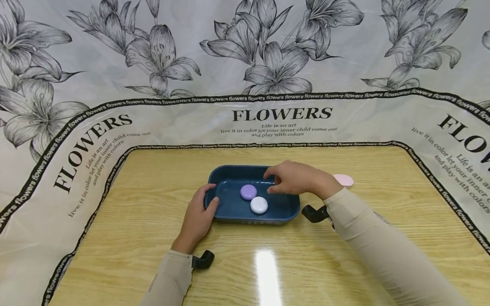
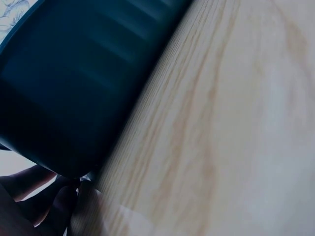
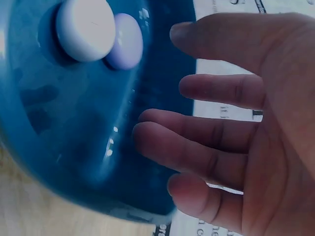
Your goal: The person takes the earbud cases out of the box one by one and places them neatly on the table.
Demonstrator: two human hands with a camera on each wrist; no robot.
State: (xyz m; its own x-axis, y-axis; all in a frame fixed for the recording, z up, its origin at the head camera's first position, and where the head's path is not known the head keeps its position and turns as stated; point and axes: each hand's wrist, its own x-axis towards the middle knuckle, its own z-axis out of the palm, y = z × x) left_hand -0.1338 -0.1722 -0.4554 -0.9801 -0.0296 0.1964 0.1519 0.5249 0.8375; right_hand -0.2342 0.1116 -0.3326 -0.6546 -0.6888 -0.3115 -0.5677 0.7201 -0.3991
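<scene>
A dark blue rectangular dish [image 1: 229,220] stands on the wooden table in the head view. Inside it lie a smooth, rounded purple piece [image 1: 248,192] and a similar white piece [image 1: 259,205], close beside each other. My left hand [image 1: 197,214] grips the dish's left end, thumb over the rim; in the left wrist view its fingers [image 2: 37,199] are dark against the dish's end. Over the dish's right part is my right hand [image 1: 292,178], its fingers spread apart with nothing held. The right wrist view shows those fingers [image 3: 197,142] loosely bent, away from both pieces.
A pale pink oval piece [image 1: 343,180] lies on the table [image 1: 145,238] right of the dish, partly behind the right wrist. Behind the table rises a flower-printed cloth [image 1: 183,123], which also borders both sides. Each wrist carries a black camera mount [image 1: 315,213].
</scene>
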